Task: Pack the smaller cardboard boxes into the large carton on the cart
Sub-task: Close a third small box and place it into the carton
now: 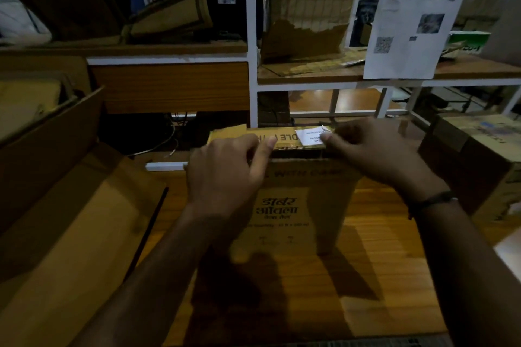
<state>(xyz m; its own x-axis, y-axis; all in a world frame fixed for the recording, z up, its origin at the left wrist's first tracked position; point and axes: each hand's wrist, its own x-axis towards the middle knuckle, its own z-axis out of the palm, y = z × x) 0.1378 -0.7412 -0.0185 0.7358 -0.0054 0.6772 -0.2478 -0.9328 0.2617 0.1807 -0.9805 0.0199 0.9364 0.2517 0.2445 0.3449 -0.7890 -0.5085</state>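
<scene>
A brown cardboard box [284, 222] with dark printed lettering lies on the wooden table in front of me. Its far flap [282, 136] is yellowish and carries a white sticker [310, 136]. My left hand [228, 166] grips the flap's left part, thumb and fingers curled over its edge. My right hand [375, 149] holds the flap's right end next to the sticker. A large open carton [70, 220] stands at the left, its flaps spread; its inside is mostly dark.
White-framed shelves [251, 51] with flattened cardboard rise behind the table. A printed paper sheet [414, 22] hangs at the upper right. Another closed carton [479, 158] stands at the right. Cables lie in the gap behind the table. A person stands far back.
</scene>
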